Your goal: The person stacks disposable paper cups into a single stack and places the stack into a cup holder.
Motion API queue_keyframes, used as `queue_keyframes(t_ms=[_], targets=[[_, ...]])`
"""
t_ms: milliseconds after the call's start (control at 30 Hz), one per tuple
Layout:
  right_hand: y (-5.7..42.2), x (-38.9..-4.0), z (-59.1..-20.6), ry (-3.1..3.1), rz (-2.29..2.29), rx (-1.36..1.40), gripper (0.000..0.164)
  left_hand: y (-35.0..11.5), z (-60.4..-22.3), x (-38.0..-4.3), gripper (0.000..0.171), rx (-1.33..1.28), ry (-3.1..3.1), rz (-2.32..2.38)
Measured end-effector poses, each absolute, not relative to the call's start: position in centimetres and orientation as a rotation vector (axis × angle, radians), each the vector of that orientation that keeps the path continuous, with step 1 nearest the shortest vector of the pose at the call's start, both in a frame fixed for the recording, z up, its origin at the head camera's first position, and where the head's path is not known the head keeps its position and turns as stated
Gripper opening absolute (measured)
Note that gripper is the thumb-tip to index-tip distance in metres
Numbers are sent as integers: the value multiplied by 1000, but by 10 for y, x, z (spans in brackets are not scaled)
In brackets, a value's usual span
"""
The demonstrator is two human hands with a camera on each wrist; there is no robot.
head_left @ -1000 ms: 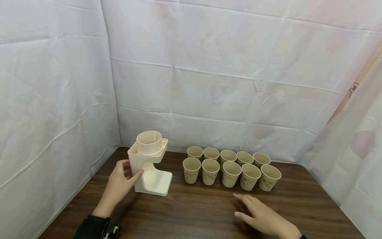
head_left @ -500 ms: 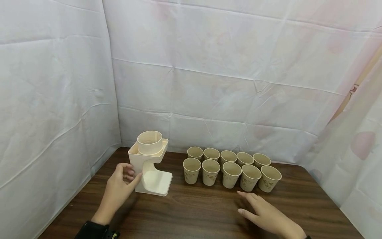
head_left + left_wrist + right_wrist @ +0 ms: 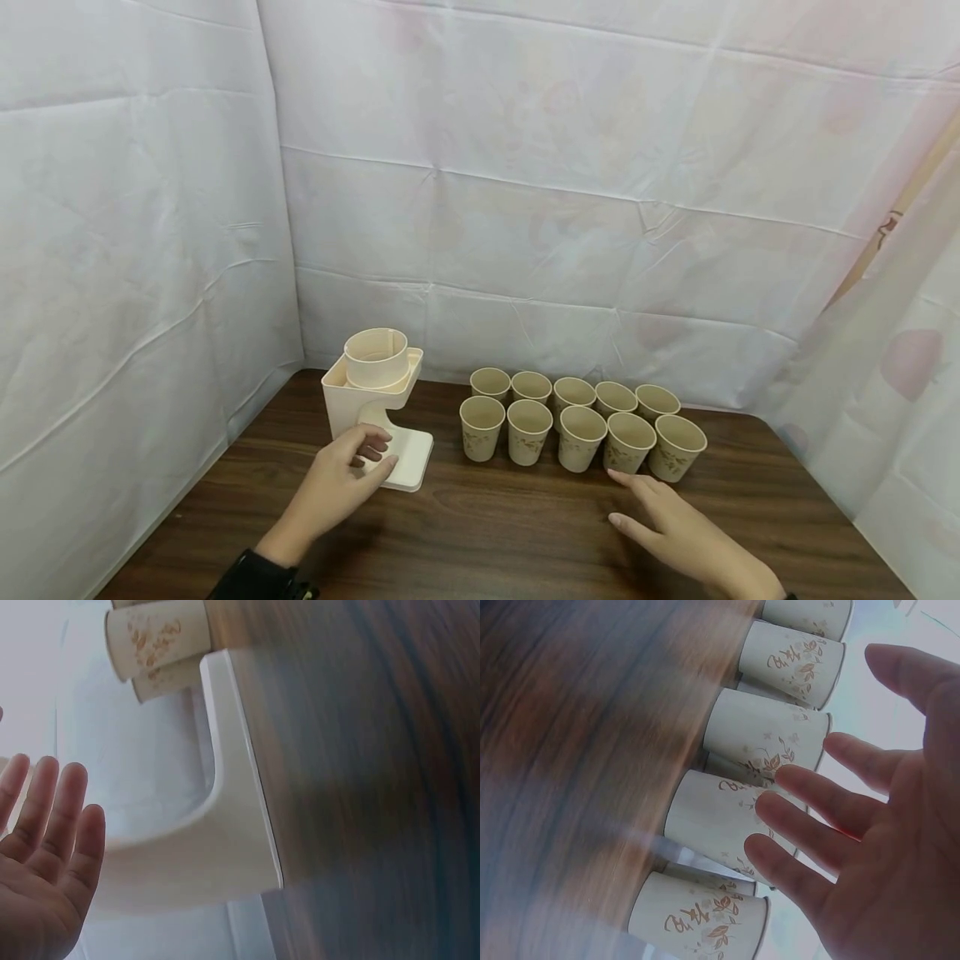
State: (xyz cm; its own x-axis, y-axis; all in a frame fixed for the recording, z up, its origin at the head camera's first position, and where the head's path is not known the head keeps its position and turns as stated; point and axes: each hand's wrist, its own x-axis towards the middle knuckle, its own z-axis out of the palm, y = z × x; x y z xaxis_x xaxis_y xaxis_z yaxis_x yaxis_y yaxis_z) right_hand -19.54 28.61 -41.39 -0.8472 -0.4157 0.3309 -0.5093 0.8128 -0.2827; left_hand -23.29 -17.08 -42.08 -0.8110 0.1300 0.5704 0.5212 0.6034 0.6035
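A cream plastic stand [image 3: 371, 408] with a round, open-topped sleeve [image 3: 377, 367] and a flat white base stands at the left of the table. My left hand [image 3: 336, 483] is in front of it, hiding its lower part; the fingers are loosely bent and hold nothing. In the left wrist view the hand's fingers [image 3: 56, 817] spread beside the stand's curved arm [image 3: 232, 787]. Two rows of patterned paper cups [image 3: 581, 442] stand upright at centre right. My right hand [image 3: 678, 529], fingers extended, hovers in front of the front row, holding nothing; in the right wrist view the fingers [image 3: 810, 825] overlap the cups.
The dark wood-grain table [image 3: 480, 533] has its far edge against a pale hanging cloth [image 3: 525, 208]. More cloth covers the left side [image 3: 150, 292] and the right side [image 3: 907, 358].
My left hand has left the side of the stand and shifted right, in front of it. The right hand has drifted slightly right and toward the cups. Stand and cups have not moved.
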Motion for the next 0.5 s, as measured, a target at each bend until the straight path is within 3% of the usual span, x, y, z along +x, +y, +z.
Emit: queue_keyframes(t_ms=[500], targets=[[293,-197,-399,-2666,505,706,44,-134,-422,-225,30,-706,-2403,-1135]])
